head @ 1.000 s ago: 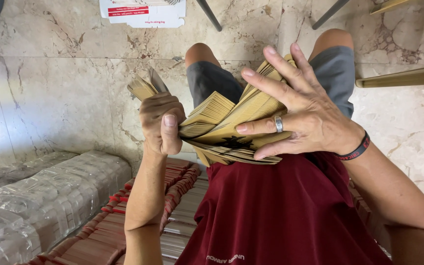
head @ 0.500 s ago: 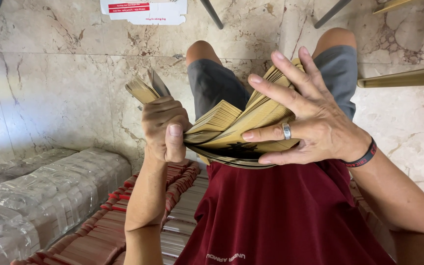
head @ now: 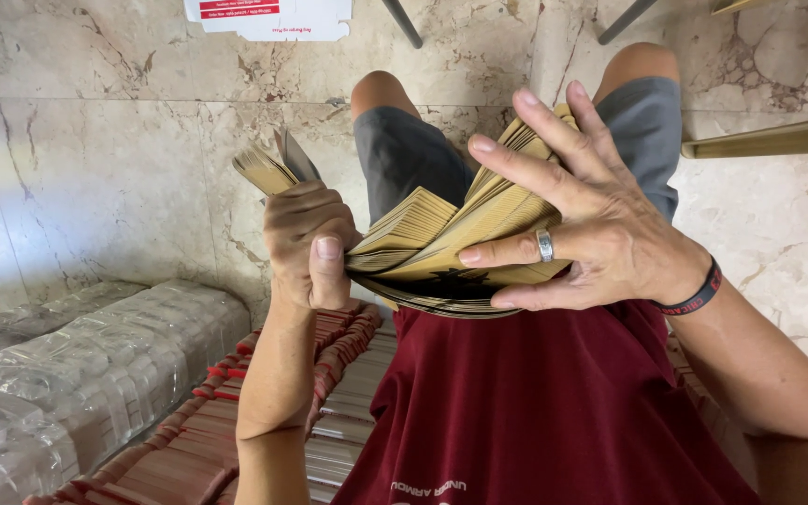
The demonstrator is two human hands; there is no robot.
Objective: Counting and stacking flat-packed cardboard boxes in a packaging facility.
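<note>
The fingers of the right hand (head: 591, 220) are spread wide and lie flat on the fanned top of a thick stack of flat tan cardboard pieces (head: 451, 238), with the thumb hooked under the lower edge, so this hand presses and bends the stack more than it grips it. The left hand (head: 306, 245) is closed tight into a fist around the other end, its thumb pointing down along the edge. Compared with one second ago, the stack is bent more and the sheets have opened wider between the two hands, while the left thumb has slid lower; I judge that the person is riffling through the pieces, perhaps to loosen or count them. The stack is held in the air in front of the dark red shirt (head: 535, 411), above the knees. Below at the left lie plastic-wrapped bundles (head: 77, 374) and rows of reddish flat pieces (head: 198, 440) on the marble floor (head: 95, 168).
</note>
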